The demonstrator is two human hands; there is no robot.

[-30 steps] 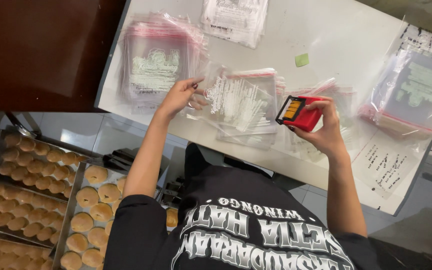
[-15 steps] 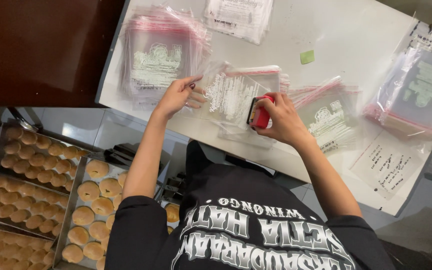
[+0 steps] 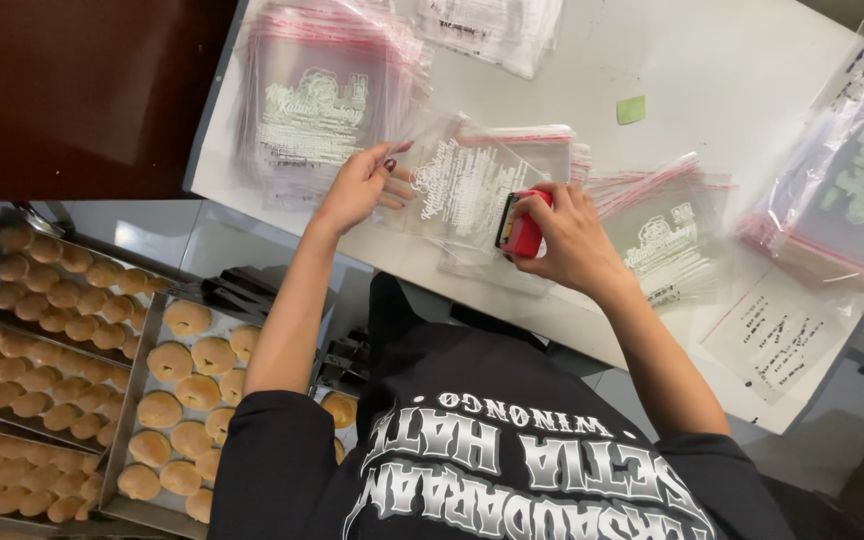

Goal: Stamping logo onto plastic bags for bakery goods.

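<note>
My left hand (image 3: 362, 185) pinches the corner of a clear plastic bag with white print (image 3: 462, 185) and holds it flat on the white table (image 3: 722, 60). My right hand (image 3: 572, 240) grips a small red stamper (image 3: 522, 228) and presses it down on the bag's lower right part. The bag lies on top of a small stack of the same red-edged bags.
More stacks of printed clear bags lie at the upper left (image 3: 322, 95), top (image 3: 492, 25), right of centre (image 3: 667, 235) and far right (image 3: 842, 195). A green sticky note (image 3: 631, 109) and a paper sheet (image 3: 777, 340) rest on the table. Trays of round pastries (image 3: 52, 330) stand lower left.
My right hand has brought the red stamper from the air on the right down and leftward onto the bag. The left hand has stayed on the bag's corner.
</note>
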